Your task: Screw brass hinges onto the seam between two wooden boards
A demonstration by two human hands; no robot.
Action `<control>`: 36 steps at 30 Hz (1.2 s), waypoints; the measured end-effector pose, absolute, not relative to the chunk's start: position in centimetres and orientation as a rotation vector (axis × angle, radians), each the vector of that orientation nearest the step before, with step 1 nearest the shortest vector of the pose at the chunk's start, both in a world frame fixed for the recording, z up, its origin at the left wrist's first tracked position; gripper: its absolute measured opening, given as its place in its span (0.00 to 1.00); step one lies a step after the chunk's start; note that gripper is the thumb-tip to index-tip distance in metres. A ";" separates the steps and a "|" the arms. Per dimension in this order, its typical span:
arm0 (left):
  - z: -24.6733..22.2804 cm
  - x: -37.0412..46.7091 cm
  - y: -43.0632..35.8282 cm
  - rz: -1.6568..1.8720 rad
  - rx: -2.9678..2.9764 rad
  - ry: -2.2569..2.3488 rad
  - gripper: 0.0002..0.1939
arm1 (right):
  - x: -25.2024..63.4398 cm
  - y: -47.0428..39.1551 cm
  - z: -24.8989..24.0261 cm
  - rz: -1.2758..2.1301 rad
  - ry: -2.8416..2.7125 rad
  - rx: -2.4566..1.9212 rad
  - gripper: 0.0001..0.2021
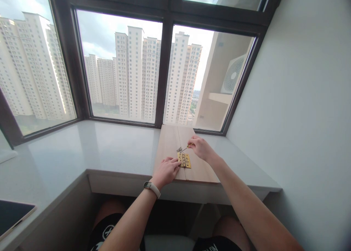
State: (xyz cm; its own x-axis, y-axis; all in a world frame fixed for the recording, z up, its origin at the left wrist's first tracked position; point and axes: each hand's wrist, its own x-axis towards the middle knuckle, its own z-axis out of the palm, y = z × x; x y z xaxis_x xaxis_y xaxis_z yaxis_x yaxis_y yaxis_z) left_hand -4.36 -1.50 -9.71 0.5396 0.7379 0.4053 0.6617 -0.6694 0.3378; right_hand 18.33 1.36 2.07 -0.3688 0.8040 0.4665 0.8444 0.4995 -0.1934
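Note:
A brass-coloured butt hinge lies unfolded across the seam of two pale wooden boards. My left hand rests on the left board, its fingers stretched out and their tips pressing on the hinge's left leaf. In my closed right hand is a screwdriver with a yellow handle, slanting down to the left. Its thin shaft reaches the upper part of the left leaf; whether a screw sits under the tip is too small to tell. A small pile of screws lies just above the hinge.
Both boards lie on a white windowsill counter that bends toward me on the left. A dark-screened device sits at its lower left. Dark window frames rise behind, and a white wall stands at the right.

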 end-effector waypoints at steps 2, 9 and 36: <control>-9.7 -4.3 -1.5 0.787 2.617 1.210 0.20 | 18.0 1.6 2.5 -0.097 -2.271 -1.347 0.08; -9.7 -4.3 -1.5 0.779 2.608 1.209 0.21 | 16.4 2.6 4.3 -0.079 -2.428 -1.353 0.09; -9.7 0.9 8.0 0.997 2.139 1.339 0.09 | 15.7 6.9 5.4 -0.109 -2.523 -1.559 0.08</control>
